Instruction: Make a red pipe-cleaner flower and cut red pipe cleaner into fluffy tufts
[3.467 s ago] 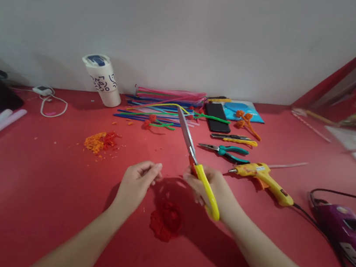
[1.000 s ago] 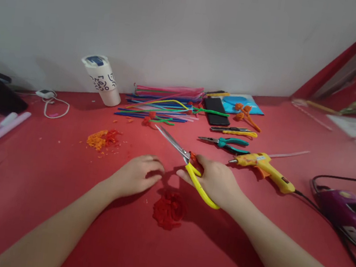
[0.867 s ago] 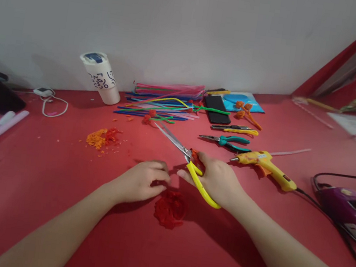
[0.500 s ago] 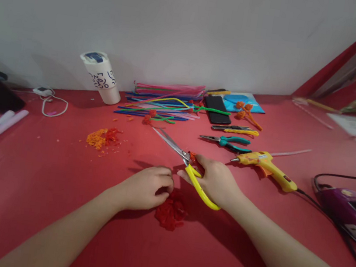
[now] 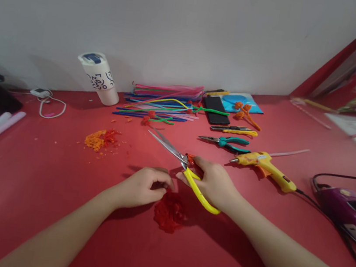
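My right hand (image 5: 217,184) is closed around the yellow handles of a pair of scissors (image 5: 201,194). The blades point away to the left and stand slightly apart. Something orange-red shows beside the pivot, near my right fingertips. My left hand (image 5: 143,188) is bent with thumb and fingertips drawn together at the upper left edge of a pile of red scraps (image 5: 169,214). Whatever those fingertips hold is too small or hidden to make out. Beyond the left hand lies a heap of orange and red clippings (image 5: 99,139).
Pipe cleaners (image 5: 166,98) lie along the wall beside a white tumbler (image 5: 101,80) and a black phone (image 5: 217,111). To the right are a utility knife (image 5: 234,130), teal pliers (image 5: 226,143), a yellow glue gun (image 5: 264,167) and a purple power strip (image 5: 347,215) with cables.
My left hand has shifted slightly and its index finger now reaches further over the red pile. The scissors have moved a little, still in my right hand. The view has tilted slightly.
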`<state>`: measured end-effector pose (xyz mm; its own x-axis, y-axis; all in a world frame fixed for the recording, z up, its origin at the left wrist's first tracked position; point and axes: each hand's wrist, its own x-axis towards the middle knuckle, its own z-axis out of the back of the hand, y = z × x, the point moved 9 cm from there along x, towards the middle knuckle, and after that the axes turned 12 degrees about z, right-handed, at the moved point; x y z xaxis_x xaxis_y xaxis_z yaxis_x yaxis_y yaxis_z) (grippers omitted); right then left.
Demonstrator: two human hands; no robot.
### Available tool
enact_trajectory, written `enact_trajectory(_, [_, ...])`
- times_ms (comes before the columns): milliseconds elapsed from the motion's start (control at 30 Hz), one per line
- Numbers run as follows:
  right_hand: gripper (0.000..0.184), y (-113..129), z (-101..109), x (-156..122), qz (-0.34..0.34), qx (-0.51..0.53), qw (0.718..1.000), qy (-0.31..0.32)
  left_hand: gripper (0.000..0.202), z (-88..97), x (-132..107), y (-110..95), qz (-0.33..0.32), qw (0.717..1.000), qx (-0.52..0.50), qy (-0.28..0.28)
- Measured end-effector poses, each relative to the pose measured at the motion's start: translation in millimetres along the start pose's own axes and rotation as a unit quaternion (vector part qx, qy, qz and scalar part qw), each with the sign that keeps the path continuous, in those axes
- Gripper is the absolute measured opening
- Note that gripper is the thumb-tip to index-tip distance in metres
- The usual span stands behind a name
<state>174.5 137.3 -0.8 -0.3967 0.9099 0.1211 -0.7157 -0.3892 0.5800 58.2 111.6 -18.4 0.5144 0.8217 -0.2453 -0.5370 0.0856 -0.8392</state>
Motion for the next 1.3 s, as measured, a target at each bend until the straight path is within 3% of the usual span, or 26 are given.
enact_trajectory(100, [0.020,4.3,-8.2,-1.4,0.020,0.064,0.998,0.016,0.018,6.5,4.0,12.8,0.062,0.987,-0.145,-0.032])
enact_trajectory(233, [0.006,10.2,-20.6,-7.6,0.023,0.149,0.988,0.035,0.031,4.7,8.7,25.0,0.110,0.945,-0.306,-0.045])
enact_trajectory(467, [0.003,12.8,-25.1,-12.3,-0.010,0.251,0.968,0.006,0.023,0.2,10.2,19.5,0.117,0.929,-0.347,-0.053])
enact_trajectory(733, [0.006,9.2,-19.1,-1.3,-0.004,0.140,0.990,-0.014,0.003,4.2,6.5,21.9,0.122,0.936,-0.301,-0.135])
enact_trajectory(933, [0.009,14.6,-22.5,3.4,0.002,0.129,0.991,0.021,0.005,4.4,7.5,24.2,0.116,0.922,-0.346,-0.130])
enact_trajectory(1033, [0.017,16.8,-15.9,6.2,0.011,0.116,0.993,0.030,0.005,13.4,5.0,27.2,0.114,0.907,-0.376,-0.150])
enact_trajectory(1167, [0.028,14.2,-3.2,5.4,0.017,0.003,0.999,0.050,0.007,34.7,-1.5,31.0,0.073,0.876,-0.423,-0.219])
enact_trajectory(1300, [0.031,8.0,-3.8,-3.3,0.052,-0.083,0.993,0.070,0.006,46.5,-6.7,34.8,0.049,0.850,-0.454,-0.262])
